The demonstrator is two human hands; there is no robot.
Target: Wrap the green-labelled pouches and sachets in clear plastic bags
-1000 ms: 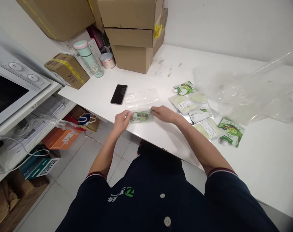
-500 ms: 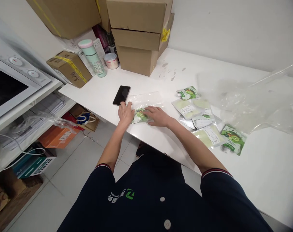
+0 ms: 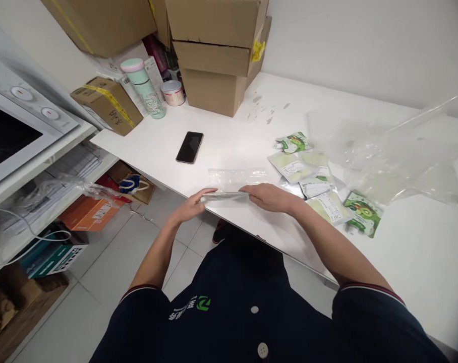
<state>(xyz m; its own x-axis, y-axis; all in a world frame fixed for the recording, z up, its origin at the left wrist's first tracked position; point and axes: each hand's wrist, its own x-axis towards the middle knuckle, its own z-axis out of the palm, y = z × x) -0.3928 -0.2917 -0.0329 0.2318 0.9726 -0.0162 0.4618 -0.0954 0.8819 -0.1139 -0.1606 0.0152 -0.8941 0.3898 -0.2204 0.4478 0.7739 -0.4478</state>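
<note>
At the white table (image 3: pixel 244 214)'s front edge, a thin packet (image 3: pixel 227 195) is pinched at its ends by left hand (image 3: pixel 191 205) and right hand (image 3: pixel 269 197); the work seems unfinished, clear film (image 3: pixel 238 176) being left spread beyond it and several pouches (image 3: pixel 365 213) loose.

A plain white wall (image 3: pixel 365 45) rises behind the white tabletop (image 3: pixel 421 262); pale grey floor tiles (image 3: pixel 111 272) with thin dark joints show below; at left, white shelving (image 3: pixel 72 143) carries a microwave (image 3: pixel 36 103); cardboard boxes (image 3: pixel 210 85) are stacked on the tabletop's far side.
</note>
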